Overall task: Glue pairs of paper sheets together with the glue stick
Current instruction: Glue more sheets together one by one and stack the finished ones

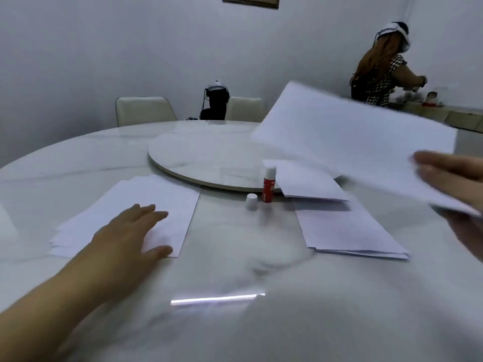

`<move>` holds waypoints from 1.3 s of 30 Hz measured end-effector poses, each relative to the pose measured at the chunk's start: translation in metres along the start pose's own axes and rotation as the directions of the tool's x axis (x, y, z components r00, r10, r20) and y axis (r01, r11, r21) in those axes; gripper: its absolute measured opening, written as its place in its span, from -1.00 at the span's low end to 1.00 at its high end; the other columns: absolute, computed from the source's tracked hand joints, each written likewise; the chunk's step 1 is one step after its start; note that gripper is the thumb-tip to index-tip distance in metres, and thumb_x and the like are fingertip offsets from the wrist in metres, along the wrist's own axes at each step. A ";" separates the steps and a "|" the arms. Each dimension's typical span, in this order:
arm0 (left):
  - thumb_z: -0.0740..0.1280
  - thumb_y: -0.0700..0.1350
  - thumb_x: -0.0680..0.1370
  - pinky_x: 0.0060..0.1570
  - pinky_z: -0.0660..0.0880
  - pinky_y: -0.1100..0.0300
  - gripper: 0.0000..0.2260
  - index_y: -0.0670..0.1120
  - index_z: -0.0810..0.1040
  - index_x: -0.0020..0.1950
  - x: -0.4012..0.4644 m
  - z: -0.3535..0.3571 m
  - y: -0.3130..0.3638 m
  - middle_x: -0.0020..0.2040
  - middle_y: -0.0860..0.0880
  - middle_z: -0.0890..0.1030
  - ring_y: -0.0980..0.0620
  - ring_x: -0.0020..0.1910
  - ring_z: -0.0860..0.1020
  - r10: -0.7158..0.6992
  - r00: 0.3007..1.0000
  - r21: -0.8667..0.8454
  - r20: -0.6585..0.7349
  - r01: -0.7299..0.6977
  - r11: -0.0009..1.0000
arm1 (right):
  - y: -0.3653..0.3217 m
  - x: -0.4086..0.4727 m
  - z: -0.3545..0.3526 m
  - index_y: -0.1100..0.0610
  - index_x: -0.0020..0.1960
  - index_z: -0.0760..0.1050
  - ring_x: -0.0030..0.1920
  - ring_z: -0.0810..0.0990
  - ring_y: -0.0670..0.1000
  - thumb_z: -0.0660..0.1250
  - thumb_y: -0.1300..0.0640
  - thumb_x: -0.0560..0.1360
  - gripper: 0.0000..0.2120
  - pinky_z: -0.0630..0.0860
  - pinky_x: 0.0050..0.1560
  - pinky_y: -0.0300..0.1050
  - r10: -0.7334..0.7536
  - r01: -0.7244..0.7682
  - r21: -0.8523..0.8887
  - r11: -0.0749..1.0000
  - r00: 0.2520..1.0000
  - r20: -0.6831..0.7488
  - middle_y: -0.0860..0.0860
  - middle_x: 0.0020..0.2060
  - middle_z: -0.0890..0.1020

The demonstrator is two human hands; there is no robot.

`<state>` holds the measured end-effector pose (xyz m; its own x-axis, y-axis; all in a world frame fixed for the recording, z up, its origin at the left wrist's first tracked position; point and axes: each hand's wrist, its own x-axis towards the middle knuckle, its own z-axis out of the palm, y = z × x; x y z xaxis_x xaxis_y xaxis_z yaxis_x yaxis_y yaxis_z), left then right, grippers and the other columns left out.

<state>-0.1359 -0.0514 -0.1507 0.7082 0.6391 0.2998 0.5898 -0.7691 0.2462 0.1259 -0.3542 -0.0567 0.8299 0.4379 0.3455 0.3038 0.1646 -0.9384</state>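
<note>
My left hand (pixel 130 232) lies flat with straight fingers on a stack of white paper sheets (pixel 146 202) at the left of the table. My right hand (pixel 449 178) pinches the edge of a white sheet (pixel 352 137) and holds it in the air at the right, blurred. A red glue stick (pixel 269 184) stands upright and uncapped near the table's middle, its white cap (pixel 252 201) standing just left of it. A second stack of sheets (pixel 345 226) lies at the right, with another small pile (pixel 305 180) behind it.
The round marble table (pixel 235 270) carries a raised turntable (pixel 209 155) behind the glue stick. Two pale chairs (pixel 145 111) stand at the far side. A dark bag (pixel 215 101) sits between them. A person (pixel 379 74) stands at a counter at the back right.
</note>
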 end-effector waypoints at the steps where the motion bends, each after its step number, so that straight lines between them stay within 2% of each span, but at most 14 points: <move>1: 0.25 0.21 0.51 0.43 0.07 0.19 -0.46 0.19 0.22 0.46 0.004 0.003 -0.004 0.51 0.20 0.16 0.17 0.50 0.08 -0.006 0.999 0.000 0.046 0.006 1.000 | 0.002 0.016 0.003 0.00 -0.10 0.69 -0.17 0.67 -0.24 0.45 0.15 0.42 -0.91 0.52 -0.33 -0.46 0.003 0.002 0.069 0.998 0.998 -0.060 -0.17 -0.14 0.72; 3: 0.24 0.22 0.51 0.37 0.19 0.23 -0.55 0.19 0.36 0.39 0.005 0.008 -0.009 0.44 0.23 0.31 0.16 0.42 0.27 0.016 0.998 -0.018 0.052 -0.015 1.000 | 0.015 0.047 0.011 0.05 -0.09 0.64 -0.17 0.68 -0.13 0.28 0.27 0.56 -0.80 0.50 -0.39 -0.43 0.085 -0.049 0.205 0.978 0.981 -0.175 -0.08 -0.07 0.68; 5: 0.25 0.20 0.50 0.22 0.34 0.22 -0.67 0.18 0.49 0.24 0.004 0.010 -0.009 0.23 0.26 0.47 0.16 0.22 0.44 0.047 0.999 -0.041 0.018 -0.047 0.998 | 0.030 0.068 0.029 0.16 -0.04 0.58 -0.16 0.64 -0.04 0.16 0.37 0.59 -0.75 0.57 -0.36 -0.34 0.175 -0.105 0.274 0.956 0.954 -0.245 0.03 -0.04 0.61; 8: 0.27 0.15 0.51 0.07 0.40 0.20 -0.74 0.13 0.54 0.15 0.001 0.011 -0.006 0.02 0.25 0.47 0.17 0.05 0.46 0.068 0.997 -0.049 -0.029 -0.070 0.996 | 0.056 0.085 0.061 0.22 0.12 0.49 -0.21 0.63 0.05 0.10 0.44 0.58 -0.74 0.59 -0.37 -0.29 0.291 -0.202 0.305 0.931 0.914 -0.282 0.12 0.00 0.54; 12: 0.21 0.09 0.56 0.07 0.38 0.22 -0.75 0.11 0.48 0.22 -0.002 0.011 -0.004 0.07 0.20 0.47 0.14 0.09 0.46 0.086 0.995 -0.003 -0.042 -0.087 0.996 | 0.097 0.097 0.088 0.18 0.02 0.52 -0.02 0.64 0.17 0.22 0.41 0.55 -0.80 0.54 -0.37 -0.30 0.369 -0.328 0.171 0.929 0.855 -0.365 0.12 0.08 0.56; 18: 0.19 -0.15 0.57 0.04 0.35 0.24 -0.66 0.08 0.40 0.33 -0.005 0.011 -0.007 0.16 0.12 0.50 0.08 0.11 0.47 0.057 0.996 -0.031 -0.067 -0.059 0.998 | 0.122 0.103 0.102 0.16 -0.22 0.55 -0.06 0.68 0.18 0.45 0.39 0.38 -0.83 0.62 0.03 -0.05 0.412 -0.425 0.051 0.904 0.830 -0.376 0.10 -0.10 0.64; 22: 0.24 -0.13 0.54 -0.02 0.37 0.23 -0.66 0.10 0.40 0.31 -0.008 0.008 -0.002 0.07 0.11 0.53 0.09 0.03 0.48 0.058 0.995 -0.070 -0.083 -0.064 0.996 | 0.120 0.093 0.100 0.17 -0.15 0.57 -0.43 0.68 -0.05 0.47 0.27 0.42 -0.91 0.53 -0.31 -0.23 0.372 -0.416 -0.056 0.908 0.859 -0.351 0.02 -0.24 0.67; 25: 0.21 -0.11 0.56 -0.07 0.34 0.22 -0.71 0.08 0.41 0.28 -0.008 0.007 -0.002 0.04 0.09 0.54 0.07 0.00 0.49 0.050 0.996 -0.057 -0.074 -0.054 0.997 | 0.115 0.083 0.099 0.19 -0.18 0.55 -0.55 0.59 -0.03 0.46 0.09 0.44 -0.82 0.49 -0.38 -0.19 0.318 -0.400 -0.198 0.895 0.883 -0.345 0.04 -0.40 0.62; 27: 0.19 -0.16 0.56 -0.08 0.33 0.20 -0.68 0.07 0.39 0.29 -0.007 0.007 -0.003 0.07 0.05 0.55 0.03 0.01 0.50 0.021 0.997 -0.059 -0.070 -0.025 0.998 | 0.111 0.078 0.104 0.19 -0.18 0.57 -0.41 0.54 0.01 0.45 -0.02 0.43 -0.74 0.46 -0.27 -0.15 0.219 -0.316 -0.308 0.897 0.925 -0.310 0.03 -0.35 0.60; 29: 0.19 -0.19 0.55 -0.11 0.34 0.17 -0.71 0.06 0.42 0.23 -0.008 0.005 -0.002 0.02 0.04 0.58 0.00 -0.05 0.51 -0.012 0.996 -0.089 -0.086 0.004 0.996 | 0.105 0.075 0.116 0.11 -0.09 0.58 -0.23 0.53 -0.03 0.46 -0.09 0.42 -0.73 0.44 -0.12 -0.11 0.136 -0.190 -0.363 0.912 0.976 -0.171 -0.01 -0.20 0.60; 32: 0.23 -0.21 0.55 -0.37 0.32 0.16 -0.90 -0.03 0.45 -0.13 -0.008 0.001 0.000 -0.32 0.05 0.54 0.05 -0.34 0.45 -0.036 0.983 -0.097 -0.179 0.019 0.995 | 0.098 0.075 0.137 0.05 0.19 0.54 -0.07 0.51 -0.03 0.48 -0.19 0.35 -0.49 0.39 -0.05 -0.13 0.147 -0.111 -0.479 0.871 0.988 0.037 -0.01 -0.01 0.54; 34: 0.25 -0.19 0.54 -0.46 0.27 0.20 -0.81 -0.05 0.38 -0.28 -0.009 0.000 0.000 -0.46 0.05 0.45 0.08 -0.44 0.41 -0.071 0.963 -0.108 -0.260 0.044 0.993 | 0.099 0.079 0.149 0.08 0.29 0.49 0.05 0.47 0.00 0.49 -0.23 0.33 -0.36 0.37 -0.01 -0.13 0.178 -0.112 -0.519 0.847 0.981 0.078 0.04 0.19 0.48; 37: 0.26 -0.14 0.55 -0.49 0.29 0.19 -0.76 -0.02 0.33 -0.31 -0.011 -0.003 0.001 -0.50 0.03 0.41 0.04 -0.48 0.39 -0.151 0.916 -0.200 -0.370 0.081 0.977 | 0.102 0.085 0.162 0.11 0.27 0.50 0.11 0.49 0.00 0.50 -0.19 0.34 -0.39 0.41 0.08 -0.12 0.197 -0.125 -0.525 0.842 0.977 0.084 0.07 0.26 0.47; 39: 0.24 -0.13 0.56 -0.46 0.33 0.15 -0.76 -0.02 0.30 -0.30 -0.012 -0.003 -0.001 -0.49 0.00 0.43 -0.01 -0.47 0.40 -0.182 0.899 -0.248 -0.398 0.086 0.965 | 0.104 0.088 0.168 0.09 0.06 0.57 0.07 0.58 0.03 0.53 -0.12 0.33 -0.58 0.48 0.03 -0.11 0.222 -0.161 -0.475 0.865 0.972 0.074 0.06 0.13 0.58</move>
<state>-0.1459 -0.0588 -0.1519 0.3751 0.7138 0.5914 0.5335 -0.6880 0.4920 0.1519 -0.1501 -0.1231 0.8395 0.5281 0.1279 0.3513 -0.3480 -0.8692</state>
